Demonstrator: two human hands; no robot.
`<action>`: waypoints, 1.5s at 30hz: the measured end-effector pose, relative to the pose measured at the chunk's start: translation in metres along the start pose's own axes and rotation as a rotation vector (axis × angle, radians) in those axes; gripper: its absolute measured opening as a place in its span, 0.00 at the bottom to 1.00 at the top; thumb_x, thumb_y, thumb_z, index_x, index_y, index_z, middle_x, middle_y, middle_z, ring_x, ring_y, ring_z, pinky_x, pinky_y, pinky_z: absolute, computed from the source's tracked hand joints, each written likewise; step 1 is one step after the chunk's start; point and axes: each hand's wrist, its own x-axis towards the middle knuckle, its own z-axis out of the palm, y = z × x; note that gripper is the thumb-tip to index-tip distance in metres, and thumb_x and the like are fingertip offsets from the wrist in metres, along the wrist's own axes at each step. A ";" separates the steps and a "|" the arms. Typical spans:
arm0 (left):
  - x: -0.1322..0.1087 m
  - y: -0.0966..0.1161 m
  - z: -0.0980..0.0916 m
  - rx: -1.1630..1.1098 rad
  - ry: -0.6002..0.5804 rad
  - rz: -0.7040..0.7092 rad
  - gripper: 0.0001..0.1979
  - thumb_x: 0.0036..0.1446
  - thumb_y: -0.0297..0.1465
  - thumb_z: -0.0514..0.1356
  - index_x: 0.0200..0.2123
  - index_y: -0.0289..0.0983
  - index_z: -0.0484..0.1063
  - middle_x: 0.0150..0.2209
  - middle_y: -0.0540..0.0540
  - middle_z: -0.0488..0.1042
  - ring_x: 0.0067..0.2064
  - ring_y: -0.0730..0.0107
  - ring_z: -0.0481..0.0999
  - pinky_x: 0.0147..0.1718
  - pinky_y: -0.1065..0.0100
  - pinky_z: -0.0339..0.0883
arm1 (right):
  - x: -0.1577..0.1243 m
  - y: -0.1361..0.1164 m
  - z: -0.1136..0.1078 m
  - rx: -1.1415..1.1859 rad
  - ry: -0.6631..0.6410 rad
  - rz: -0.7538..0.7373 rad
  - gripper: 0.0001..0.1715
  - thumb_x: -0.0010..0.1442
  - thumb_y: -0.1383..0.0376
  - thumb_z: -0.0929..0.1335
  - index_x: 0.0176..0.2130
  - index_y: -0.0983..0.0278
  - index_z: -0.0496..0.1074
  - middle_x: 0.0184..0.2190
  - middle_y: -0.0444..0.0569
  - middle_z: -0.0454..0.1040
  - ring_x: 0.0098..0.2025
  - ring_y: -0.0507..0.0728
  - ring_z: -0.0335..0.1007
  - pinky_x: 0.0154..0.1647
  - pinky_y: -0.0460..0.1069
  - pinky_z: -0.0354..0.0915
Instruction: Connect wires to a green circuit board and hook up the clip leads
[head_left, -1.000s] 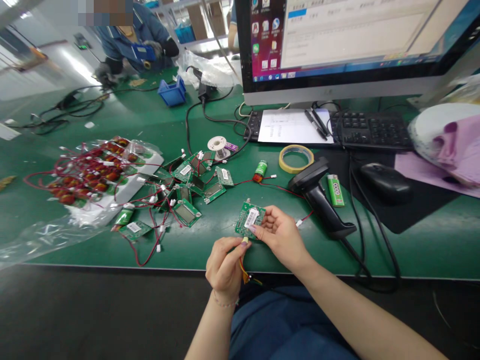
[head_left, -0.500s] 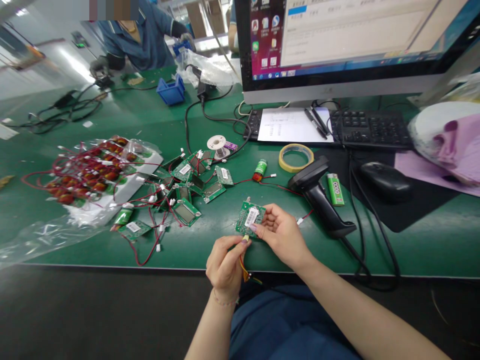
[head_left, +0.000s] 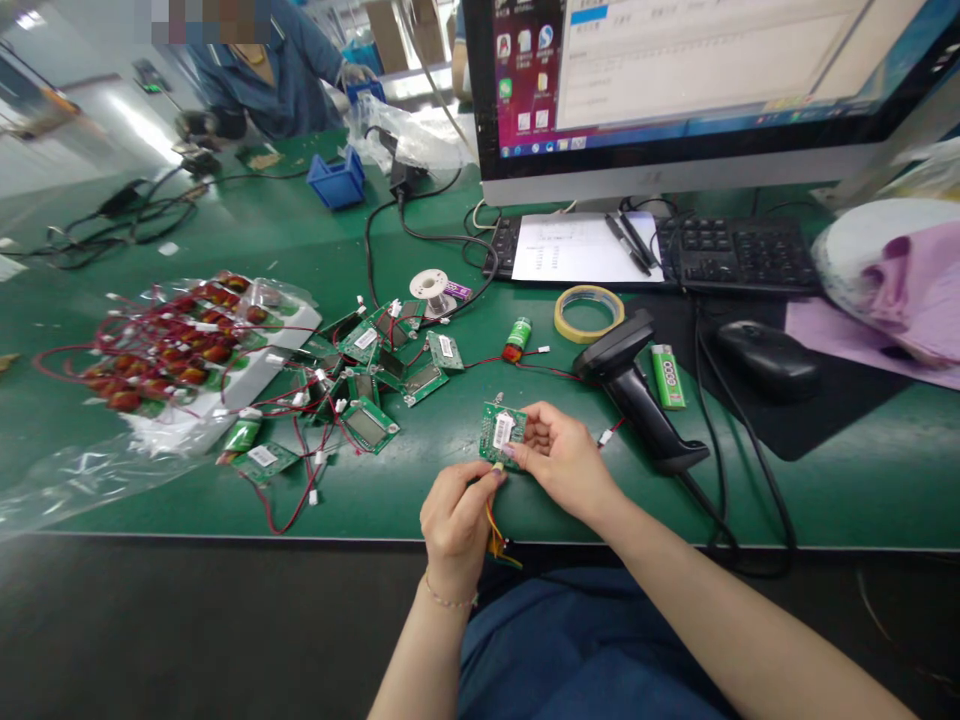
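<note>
Change: both hands and the board sit slightly nearer each other than a second ago; the co-worker's arm at far left now reaches toward the clear bag.
Left hand (head_left: 455, 522): forearm rising from the lower edge, fist curled, thumb and forefinger pinched on a small connector (head_left: 497, 467) with orange wires (head_left: 491, 528) trailing down.
Circuit board (head_left: 502, 434): green, white label up, held above the table's near edge, connector touching its lower edge.
Right hand (head_left: 562, 462): arm entering from lower right, fingers closed on the board's right edge.
Surroundings: pile of boards (head_left: 375, 365) with red leads to the left; barcode scanner (head_left: 637, 390) just right; tape roll (head_left: 589, 313) and keyboard (head_left: 739, 255) beyond.
</note>
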 end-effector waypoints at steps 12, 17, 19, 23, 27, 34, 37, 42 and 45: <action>0.010 -0.001 0.003 0.046 -0.141 -0.068 0.05 0.51 0.21 0.59 0.29 0.36 0.71 0.29 0.48 0.74 0.31 0.75 0.73 0.30 0.73 0.70 | 0.005 0.008 0.001 -0.074 0.003 0.037 0.10 0.45 0.72 0.68 0.30 0.62 0.63 0.22 0.39 0.67 0.24 0.49 0.64 0.26 0.45 0.62; 0.014 -0.003 0.004 -0.072 -0.170 -0.220 0.03 0.50 0.23 0.61 0.26 0.36 0.70 0.27 0.50 0.73 0.30 0.76 0.73 0.31 0.74 0.69 | 0.005 0.009 0.001 -0.152 0.016 0.020 0.11 0.46 0.71 0.68 0.32 0.62 0.64 0.24 0.40 0.68 0.25 0.50 0.66 0.28 0.46 0.63; 0.014 -0.005 0.004 -0.102 -0.186 -0.266 0.03 0.50 0.24 0.61 0.26 0.36 0.70 0.27 0.50 0.73 0.31 0.76 0.73 0.31 0.74 0.68 | 0.005 0.008 0.001 -0.228 0.017 -0.008 0.10 0.48 0.71 0.68 0.33 0.62 0.64 0.24 0.40 0.68 0.25 0.50 0.66 0.28 0.46 0.62; 0.013 -0.007 0.005 -0.102 -0.183 -0.285 0.03 0.50 0.24 0.61 0.26 0.36 0.71 0.27 0.50 0.72 0.31 0.76 0.72 0.32 0.74 0.67 | 0.001 0.004 0.000 -0.405 0.043 -0.096 0.11 0.49 0.70 0.68 0.35 0.63 0.65 0.26 0.43 0.69 0.28 0.52 0.67 0.31 0.48 0.64; 0.014 -0.006 0.006 -0.102 -0.187 -0.301 0.03 0.50 0.24 0.60 0.26 0.36 0.71 0.27 0.50 0.72 0.31 0.76 0.72 0.32 0.74 0.66 | -0.009 0.000 -0.004 -0.548 0.161 -0.292 0.14 0.50 0.71 0.68 0.39 0.64 0.66 0.35 0.49 0.68 0.35 0.54 0.67 0.37 0.49 0.64; 0.016 -0.004 0.003 -0.088 -0.182 -0.388 0.02 0.50 0.25 0.61 0.28 0.37 0.72 0.29 0.50 0.72 0.32 0.75 0.72 0.33 0.73 0.66 | -0.044 0.002 -0.008 -0.578 0.213 -0.428 0.08 0.55 0.69 0.65 0.38 0.65 0.66 0.33 0.48 0.67 0.35 0.53 0.65 0.36 0.48 0.64; 0.016 -0.001 0.002 -0.024 -0.141 -0.359 0.02 0.50 0.27 0.61 0.30 0.37 0.73 0.29 0.50 0.71 0.32 0.75 0.71 0.32 0.73 0.66 | -0.050 0.006 -0.008 -0.550 0.143 -0.314 0.06 0.55 0.67 0.65 0.37 0.64 0.66 0.33 0.47 0.68 0.33 0.52 0.65 0.36 0.48 0.64; 0.014 0.005 0.001 -0.024 -0.004 -0.241 0.06 0.51 0.23 0.60 0.31 0.38 0.73 0.30 0.51 0.70 0.31 0.77 0.71 0.31 0.74 0.68 | -0.033 0.011 -0.007 -0.282 0.075 -0.023 0.18 0.55 0.62 0.65 0.45 0.67 0.64 0.37 0.51 0.70 0.34 0.52 0.68 0.36 0.49 0.65; 0.013 0.007 0.000 -0.107 0.050 -0.218 0.08 0.51 0.20 0.59 0.31 0.38 0.72 0.30 0.51 0.70 0.31 0.78 0.72 0.31 0.76 0.69 | -0.016 0.010 -0.004 -0.088 0.027 0.110 0.23 0.53 0.61 0.66 0.48 0.67 0.62 0.33 0.47 0.71 0.32 0.51 0.68 0.35 0.48 0.64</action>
